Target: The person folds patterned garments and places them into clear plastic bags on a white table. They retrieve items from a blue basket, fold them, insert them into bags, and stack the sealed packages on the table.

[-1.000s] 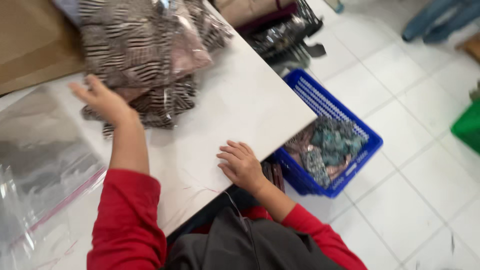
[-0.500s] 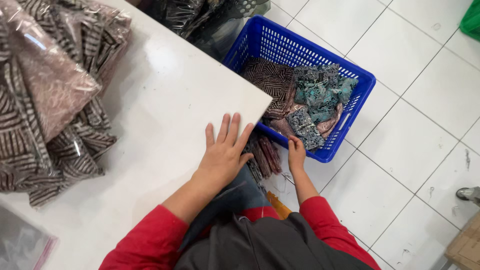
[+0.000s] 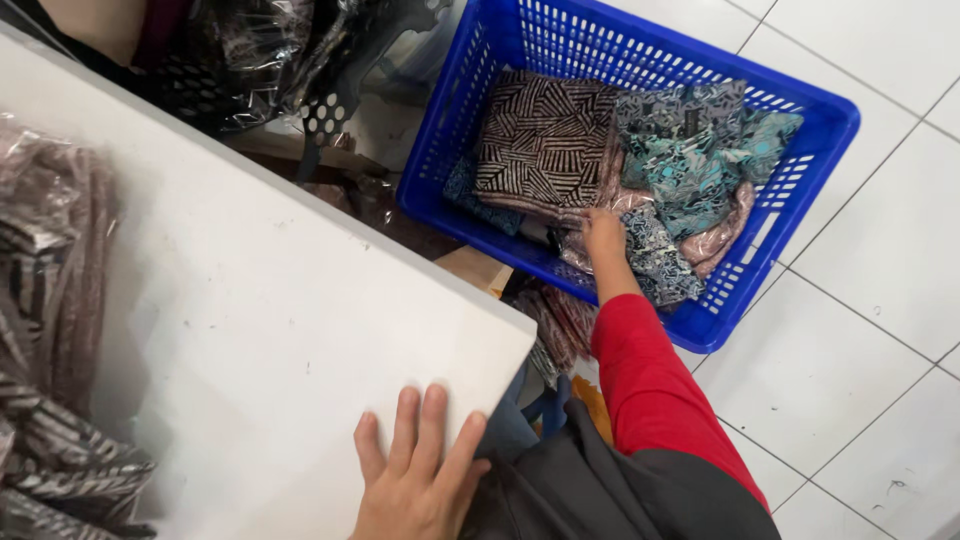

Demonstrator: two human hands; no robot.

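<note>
The right hand's grip (image 3: 603, 232) is sinking into soft printed cloth bundles (image 3: 545, 140), some shining in clear film, inside a glossy blue plastic basket (image 3: 800, 100). The left hand (image 3: 415, 480) is lying on the smooth, matt white table (image 3: 270, 300).

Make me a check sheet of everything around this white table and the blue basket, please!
Surface: white table, bare in the middle, a few small marks.
Job's things: blue basket on the floor holds folded patterned cloths; a black-and-cream striped cloth and a teal cloth lie on top.
Clutter: bagged striped cloths piled on the table's left; more plastic-wrapped bundles behind the table.
Grippers: left hand lies flat on the table edge; right hand, red sleeve, reaches into the basket and touches the cloths.
Cables: nothing seen.
Surroundings: white tiled floor.
</note>
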